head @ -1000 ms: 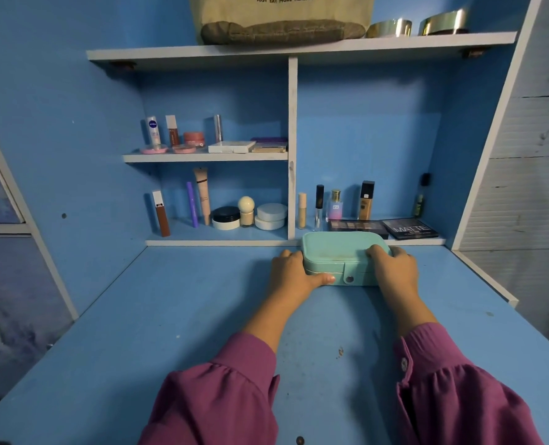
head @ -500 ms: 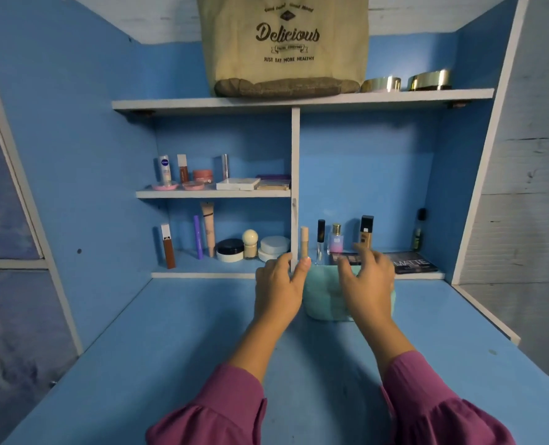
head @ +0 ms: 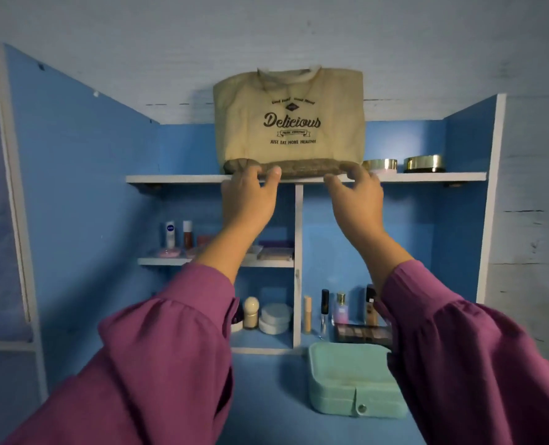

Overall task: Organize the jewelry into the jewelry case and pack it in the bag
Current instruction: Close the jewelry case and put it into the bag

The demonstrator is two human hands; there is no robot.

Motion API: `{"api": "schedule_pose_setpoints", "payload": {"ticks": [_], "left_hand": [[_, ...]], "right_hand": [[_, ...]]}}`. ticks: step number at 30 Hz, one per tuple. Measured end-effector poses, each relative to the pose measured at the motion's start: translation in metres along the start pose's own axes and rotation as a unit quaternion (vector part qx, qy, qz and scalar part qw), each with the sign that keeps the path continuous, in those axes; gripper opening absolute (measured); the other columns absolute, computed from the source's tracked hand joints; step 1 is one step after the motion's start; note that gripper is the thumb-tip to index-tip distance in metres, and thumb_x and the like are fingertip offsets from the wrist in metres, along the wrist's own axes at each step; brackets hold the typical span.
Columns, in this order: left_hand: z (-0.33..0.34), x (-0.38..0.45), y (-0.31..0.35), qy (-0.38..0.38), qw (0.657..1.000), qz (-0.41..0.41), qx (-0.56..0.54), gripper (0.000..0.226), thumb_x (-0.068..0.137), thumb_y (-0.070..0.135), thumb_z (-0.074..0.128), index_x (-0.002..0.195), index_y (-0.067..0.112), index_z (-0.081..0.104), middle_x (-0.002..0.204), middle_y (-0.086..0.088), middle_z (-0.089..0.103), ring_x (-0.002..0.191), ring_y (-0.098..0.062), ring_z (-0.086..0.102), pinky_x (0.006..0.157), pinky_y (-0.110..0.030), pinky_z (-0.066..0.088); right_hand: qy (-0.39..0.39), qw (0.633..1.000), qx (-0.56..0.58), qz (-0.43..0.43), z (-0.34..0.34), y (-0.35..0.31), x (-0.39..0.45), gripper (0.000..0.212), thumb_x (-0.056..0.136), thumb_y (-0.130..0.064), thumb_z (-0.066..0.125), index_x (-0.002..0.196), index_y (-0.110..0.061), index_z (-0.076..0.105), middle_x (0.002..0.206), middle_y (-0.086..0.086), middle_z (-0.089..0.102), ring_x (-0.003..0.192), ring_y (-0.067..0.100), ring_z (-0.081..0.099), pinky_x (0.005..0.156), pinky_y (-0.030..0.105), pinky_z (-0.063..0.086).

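**Reaching for the bag on the top shelf**

Up at the top shelf, head view: I have both hands raised to the bag. My left hand and right hand hold nothing, fingers loosely curved at its base; contact I cannot tell. Below, the jewelry case sits closed on the desk. Dragging the bag sideways could knock the gold tins just beside it
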State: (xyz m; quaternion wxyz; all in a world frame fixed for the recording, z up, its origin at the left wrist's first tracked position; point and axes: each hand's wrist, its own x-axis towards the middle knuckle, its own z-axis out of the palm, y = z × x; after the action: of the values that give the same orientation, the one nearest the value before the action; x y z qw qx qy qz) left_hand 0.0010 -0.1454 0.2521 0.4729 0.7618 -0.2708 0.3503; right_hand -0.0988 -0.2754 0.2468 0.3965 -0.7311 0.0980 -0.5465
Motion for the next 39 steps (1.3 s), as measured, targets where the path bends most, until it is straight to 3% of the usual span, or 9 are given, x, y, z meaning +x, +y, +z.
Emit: {"api": "schedule_pose_setpoints", "payload": {"ticks": [4, 8, 11, 16, 20, 26, 32, 39], "left_hand": [[-0.013, 0.048, 0.015, 0.025, 0.999, -0.013, 0.016, 0.05, 0.096, 0.05, 0.041, 0.128, 0.012, 0.052, 0.122, -0.012, 0.057, 0.118, -0.031, 0.042, 0.094, -0.039, 0.039], [-0.016, 0.082, 0.017, 0.041, 0.996, -0.044, 0.065, 0.051, 0.096, 0.047, 0.043, 0.133, 0.013, 0.044, 0.132, -0.015, 0.048, 0.123, -0.033, 0.038, 0.096, -0.043, 0.038], [-0.011, 0.097, 0.01, 0.015, 0.989, -0.1, 0.105, 0.057, 0.095, 0.047, 0.044, 0.139, 0.011, 0.036, 0.135, -0.018, 0.044, 0.125, -0.036, 0.037, 0.096, -0.046, 0.039], [0.003, 0.111, -0.005, -0.025, 0.976, -0.184, 0.113, 0.059, 0.094, 0.046, 0.045, 0.137, 0.008, 0.035, 0.13, -0.017, 0.05, 0.121, -0.035, 0.039, 0.088, -0.043, 0.039], [0.006, 0.111, -0.01, -0.016, 0.975, -0.178, 0.133, 0.047, 0.097, 0.035, 0.044, 0.133, 0.006, 0.038, 0.13, -0.015, 0.051, 0.122, -0.034, 0.037, 0.085, -0.04, 0.037], [0.005, 0.102, -0.009, 0.053, 0.979, -0.174, 0.096, 0.035, 0.097, 0.005, 0.03, 0.13, 0.003, 0.041, 0.125, -0.018, 0.051, 0.12, -0.034, 0.043, 0.094, -0.043, 0.044], [-0.009, 0.099, -0.017, 0.104, 0.983, -0.127, 0.079, 0.026, 0.096, 0.0, 0.031, 0.113, 0.002, 0.05, 0.11, -0.017, 0.058, 0.104, -0.032, 0.054, 0.071, -0.036, 0.041], [-0.041, 0.077, -0.009, 0.138, 0.984, -0.104, 0.053, 0.02, 0.094, 0.0, 0.032, 0.099, 0.007, 0.05, 0.102, -0.012, 0.058, 0.082, -0.021, 0.048, 0.052, -0.024, 0.028]], "right_hand": [[0.0, 1.0, -0.001, 0.015, 0.001, -0.016, 0.049, 0.049, 0.086, -0.031, 0.053, 0.133, -0.017, 0.049, 0.133, 0.006, 0.042, 0.095, 0.018, 0.053, 0.081, 0.035, 0.05], [-0.014, 0.997, -0.053, 0.052, 0.004, -0.017, 0.087, 0.056, 0.087, -0.029, 0.052, 0.139, -0.013, 0.038, 0.135, 0.01, 0.034, 0.103, 0.03, 0.054, 0.082, 0.037, 0.047], [-0.036, 0.99, -0.087, 0.106, 0.01, -0.013, 0.107, 0.053, 0.089, -0.026, 0.055, 0.135, -0.01, 0.036, 0.134, 0.013, 0.032, 0.1, 0.029, 0.048, 0.08, 0.035, 0.04], [-0.056, 0.97, -0.146, 0.184, 0.019, -0.006, 0.124, 0.052, 0.088, -0.021, 0.056, 0.133, -0.007, 0.034, 0.135, 0.016, 0.034, 0.11, 0.03, 0.047, 0.08, 0.033, 0.038], [-0.055, 0.971, -0.149, 0.178, 0.02, -0.004, 0.127, 0.053, 0.085, -0.025, 0.06, 0.129, -0.007, 0.039, 0.13, 0.014, 0.039, 0.092, 0.026, 0.047, 0.072, 0.034, 0.039], [-0.051, 0.98, -0.126, 0.144, 0.018, -0.005, 0.122, 0.056, 0.085, -0.024, 0.063, 0.131, -0.007, 0.036, 0.131, 0.014, 0.037, 0.098, 0.027, 0.049, 0.074, 0.033, 0.04], [-0.039, 0.987, -0.107, 0.11, 0.01, -0.014, 0.102, 0.059, 0.083, -0.024, 0.068, 0.13, -0.007, 0.036, 0.13, 0.013, 0.036, 0.091, 0.024, 0.045, 0.074, 0.033, 0.044], [-0.02, 0.993, -0.068, 0.095, -0.003, -0.034, 0.07, 0.053, 0.081, -0.024, 0.065, 0.125, -0.009, 0.04, 0.128, 0.01, 0.037, 0.093, 0.026, 0.048, 0.071, 0.034, 0.044]]}}
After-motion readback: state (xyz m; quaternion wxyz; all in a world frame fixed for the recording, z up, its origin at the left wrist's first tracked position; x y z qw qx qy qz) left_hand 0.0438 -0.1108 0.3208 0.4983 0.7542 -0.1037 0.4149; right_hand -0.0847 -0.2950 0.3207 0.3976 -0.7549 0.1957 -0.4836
